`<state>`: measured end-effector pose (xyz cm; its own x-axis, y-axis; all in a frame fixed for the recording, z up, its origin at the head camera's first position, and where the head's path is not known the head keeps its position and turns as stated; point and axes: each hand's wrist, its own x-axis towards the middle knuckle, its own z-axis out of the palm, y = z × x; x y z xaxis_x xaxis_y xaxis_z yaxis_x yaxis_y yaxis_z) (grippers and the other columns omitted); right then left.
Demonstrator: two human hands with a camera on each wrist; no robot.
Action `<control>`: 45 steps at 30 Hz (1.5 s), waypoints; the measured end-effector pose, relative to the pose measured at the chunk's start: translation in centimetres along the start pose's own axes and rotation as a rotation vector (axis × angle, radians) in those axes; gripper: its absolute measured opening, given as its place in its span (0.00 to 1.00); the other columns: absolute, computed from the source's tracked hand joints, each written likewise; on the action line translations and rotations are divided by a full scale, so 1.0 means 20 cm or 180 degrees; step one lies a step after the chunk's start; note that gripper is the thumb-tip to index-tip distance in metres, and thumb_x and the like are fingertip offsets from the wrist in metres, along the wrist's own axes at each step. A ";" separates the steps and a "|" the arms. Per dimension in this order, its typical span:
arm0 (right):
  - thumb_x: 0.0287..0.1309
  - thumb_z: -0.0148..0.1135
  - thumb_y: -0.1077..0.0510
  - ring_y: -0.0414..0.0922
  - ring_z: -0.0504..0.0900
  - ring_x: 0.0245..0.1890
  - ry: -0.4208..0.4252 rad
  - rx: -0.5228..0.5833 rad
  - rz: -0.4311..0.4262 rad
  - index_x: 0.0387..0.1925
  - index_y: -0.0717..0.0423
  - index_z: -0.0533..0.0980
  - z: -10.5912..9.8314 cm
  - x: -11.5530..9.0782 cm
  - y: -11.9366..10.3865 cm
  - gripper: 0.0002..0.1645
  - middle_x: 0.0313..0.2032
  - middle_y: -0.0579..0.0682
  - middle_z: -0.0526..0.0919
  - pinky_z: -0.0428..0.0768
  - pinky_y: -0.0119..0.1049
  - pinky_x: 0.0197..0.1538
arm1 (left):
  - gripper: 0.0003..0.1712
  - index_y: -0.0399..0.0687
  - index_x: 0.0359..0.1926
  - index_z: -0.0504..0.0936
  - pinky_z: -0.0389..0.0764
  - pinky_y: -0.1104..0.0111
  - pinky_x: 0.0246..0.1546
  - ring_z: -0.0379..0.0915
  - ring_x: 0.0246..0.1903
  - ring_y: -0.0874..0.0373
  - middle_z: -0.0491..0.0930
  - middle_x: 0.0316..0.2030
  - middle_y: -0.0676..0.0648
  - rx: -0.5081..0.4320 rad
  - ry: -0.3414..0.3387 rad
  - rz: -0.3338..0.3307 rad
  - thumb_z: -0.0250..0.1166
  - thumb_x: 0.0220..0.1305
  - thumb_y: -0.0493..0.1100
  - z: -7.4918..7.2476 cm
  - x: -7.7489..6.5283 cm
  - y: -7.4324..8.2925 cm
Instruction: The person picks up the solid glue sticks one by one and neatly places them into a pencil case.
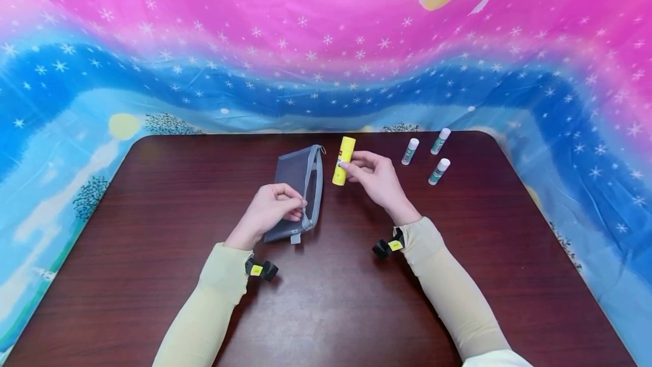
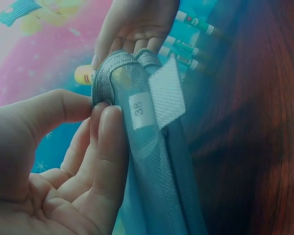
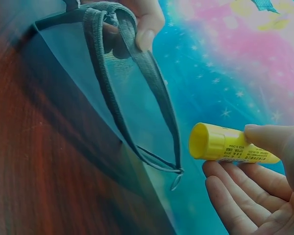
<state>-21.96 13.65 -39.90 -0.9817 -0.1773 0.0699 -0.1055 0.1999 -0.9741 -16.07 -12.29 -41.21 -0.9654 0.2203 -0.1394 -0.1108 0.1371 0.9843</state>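
A grey mesh zip pouch [image 1: 292,173] stands on its side on the table, its zipped mouth spread apart and facing right. My left hand [image 1: 268,209] pinches one edge of that mouth between thumb and fingers, near the end with the small white tab [image 2: 167,95]. Just right of the pouch, my right hand [image 1: 379,182] holds a yellow glue stick [image 1: 344,157] between thumb and fingers, above the table. In the right wrist view the glue stick [image 3: 218,143] points toward the open mouth [image 3: 137,93] but stays apart from it.
Three smaller glue sticks with white caps and green labels stand at the back right: one on the left [image 1: 410,152], one farther back [image 1: 440,141], one nearer [image 1: 438,171]. The dark wooden table [image 1: 316,310] meets a colourful printed cloth [image 1: 316,84] behind.
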 end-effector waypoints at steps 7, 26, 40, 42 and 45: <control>0.64 0.71 0.54 0.61 0.86 0.43 -0.0085 0.0056 0.0119 0.59 0.61 0.79 0.03 0.00 0.03 0.26 0.44 0.57 0.86 0.84 0.51 0.51 | 0.08 0.30 0.40 0.83 0.87 0.65 0.35 0.83 0.27 0.54 0.87 0.34 0.39 0.0018 0.0006 -0.0035 0.67 0.65 0.34 0.00 0.01 -0.02; 0.64 0.70 0.55 0.62 0.86 0.41 -0.0181 0.0082 0.0220 0.58 0.63 0.79 0.09 0.01 0.06 0.24 0.43 0.59 0.87 0.86 0.50 0.48 | 0.09 0.32 0.43 0.84 0.87 0.64 0.35 0.82 0.27 0.52 0.87 0.33 0.40 0.0028 0.0047 -0.0116 0.69 0.65 0.35 0.01 0.02 0.00; 0.63 0.72 0.55 0.54 0.88 0.35 -0.0318 0.0233 0.0509 0.58 0.65 0.78 0.13 0.05 0.11 0.26 0.43 0.59 0.88 0.85 0.52 0.47 | 0.10 0.30 0.44 0.83 0.87 0.65 0.36 0.82 0.27 0.53 0.86 0.32 0.40 -0.0063 0.0052 -0.0122 0.69 0.65 0.35 0.02 0.02 -0.01; 0.62 0.72 0.55 0.55 0.88 0.34 -0.0322 0.0226 0.0539 0.58 0.65 0.79 0.13 0.05 0.11 0.26 0.42 0.59 0.88 0.86 0.52 0.47 | 0.11 0.31 0.44 0.83 0.87 0.65 0.36 0.82 0.27 0.54 0.86 0.32 0.40 -0.0065 0.0054 -0.0108 0.69 0.65 0.35 0.02 0.02 -0.01; 0.62 0.72 0.55 0.54 0.88 0.33 -0.0317 0.0199 0.0595 0.58 0.65 0.79 0.13 0.06 0.11 0.27 0.42 0.59 0.88 0.87 0.49 0.45 | 0.11 0.30 0.44 0.83 0.87 0.65 0.36 0.83 0.27 0.53 0.86 0.33 0.39 -0.0080 0.0050 -0.0083 0.69 0.65 0.35 0.02 0.02 -0.01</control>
<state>-23.05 11.40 -42.55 -0.9624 -0.2377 -0.1318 0.0901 0.1787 -0.9798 -16.27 -11.88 -41.43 -0.9657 0.2018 -0.1637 -0.1419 0.1181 0.9828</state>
